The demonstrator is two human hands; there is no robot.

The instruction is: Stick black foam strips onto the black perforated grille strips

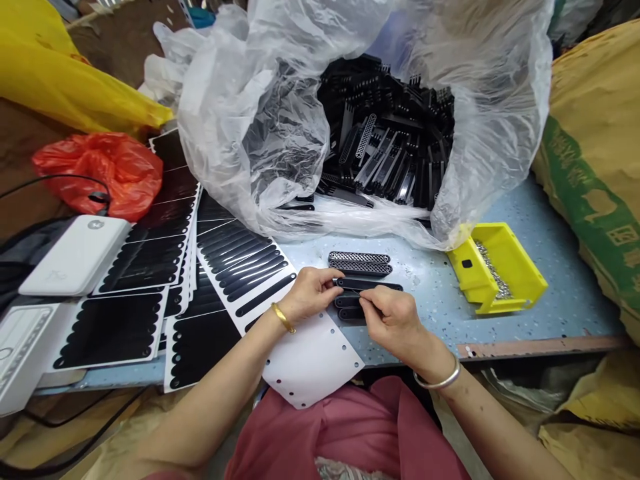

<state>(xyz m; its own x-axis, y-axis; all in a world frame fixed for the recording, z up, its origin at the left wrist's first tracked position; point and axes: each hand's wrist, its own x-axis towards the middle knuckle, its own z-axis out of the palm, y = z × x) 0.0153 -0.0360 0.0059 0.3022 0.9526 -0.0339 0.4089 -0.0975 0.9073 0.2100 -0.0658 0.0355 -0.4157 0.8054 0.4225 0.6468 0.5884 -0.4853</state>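
Several black plastic bars lie side by side on the table in front of me: a smooth-topped bar point(373, 285) and shorter-looking ones point(350, 313) partly under my right hand. My left hand point(313, 293), with a gold bracelet, is pinched at the left end of the bars. My right hand point(390, 313) pinches just to the right. A thin black strip point(353, 290) seems to run between both sets of fingertips; its ends are hidden. Behind lie black bars with a mesh pattern point(359, 262). Left of my hands is a white sheet of black adhesive strips point(265, 293), partly peeled bare.
A large clear plastic bag point(215, 133) opens toward me, full of black plastic parts point(385, 147). At right stands a yellow bin point(523, 280) with small metal pieces. More sticker sheets point(110, 330), a white power bank point(75, 257) and a red bag point(100, 173) lie left.
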